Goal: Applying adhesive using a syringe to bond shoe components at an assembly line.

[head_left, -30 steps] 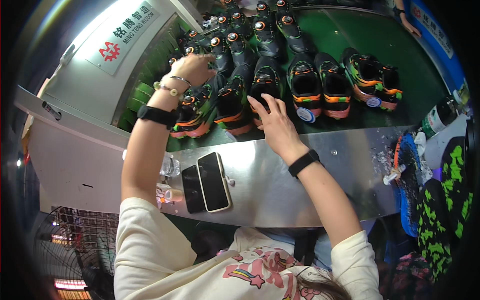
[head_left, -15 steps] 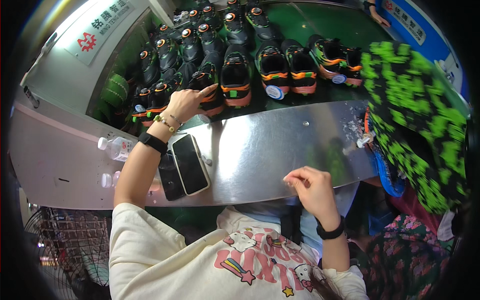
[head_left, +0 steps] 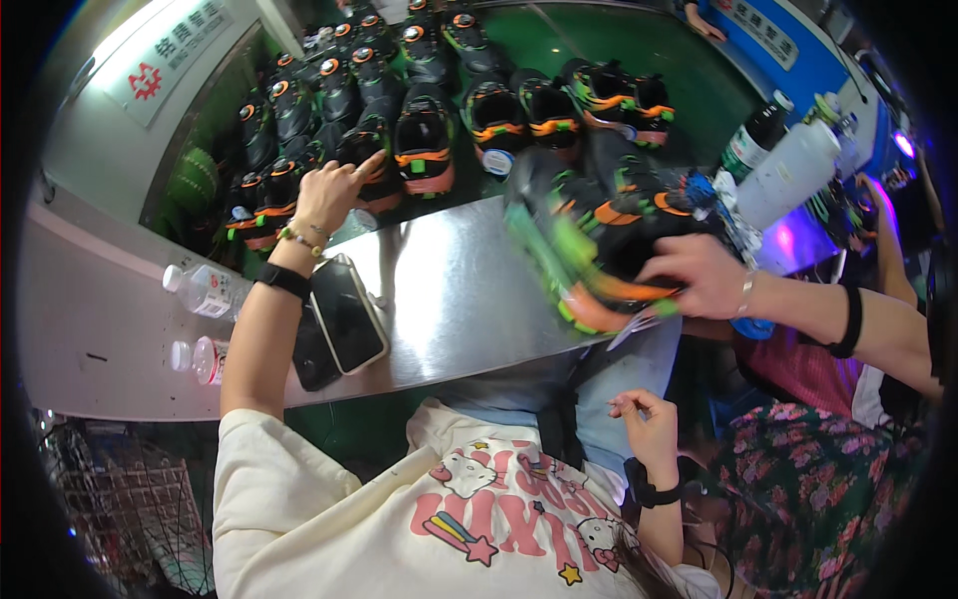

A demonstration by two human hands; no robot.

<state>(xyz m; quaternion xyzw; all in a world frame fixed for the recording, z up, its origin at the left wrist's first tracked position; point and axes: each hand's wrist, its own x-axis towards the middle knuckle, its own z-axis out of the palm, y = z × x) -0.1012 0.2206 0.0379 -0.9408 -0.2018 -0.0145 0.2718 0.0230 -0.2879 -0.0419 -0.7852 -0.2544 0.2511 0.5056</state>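
My left hand (head_left: 331, 198) reaches over the table's far edge with its index finger stretched out. The fingertip rests at a black sneaker (head_left: 367, 142) with orange and green trim, in the front row of similar shoes. My right hand (head_left: 647, 424) hovers near my lap, fingers curled in and tips close together. Whether something small is between them cannot be seen. Just beyond it, another person's hand (head_left: 704, 275) grips black sneakers (head_left: 574, 225) with orange and green trim over the metal table (head_left: 439, 319). These shoes are blurred by motion, and a white tag hangs from them.
Several more sneakers (head_left: 429, 55) stand in rows on the green surface (head_left: 559, 45). Two phones (head_left: 346, 314) lie beside my left forearm, with clear bottles (head_left: 208, 290) further left. At the right stand a dark bottle (head_left: 755, 135) and a large whitish bottle (head_left: 788, 172).
Another person's hand has come in from the right with sneakers. A green-and-black patterned thing has left the right side. My right hand has drawn back toward my lap; my left stays at the shoe.
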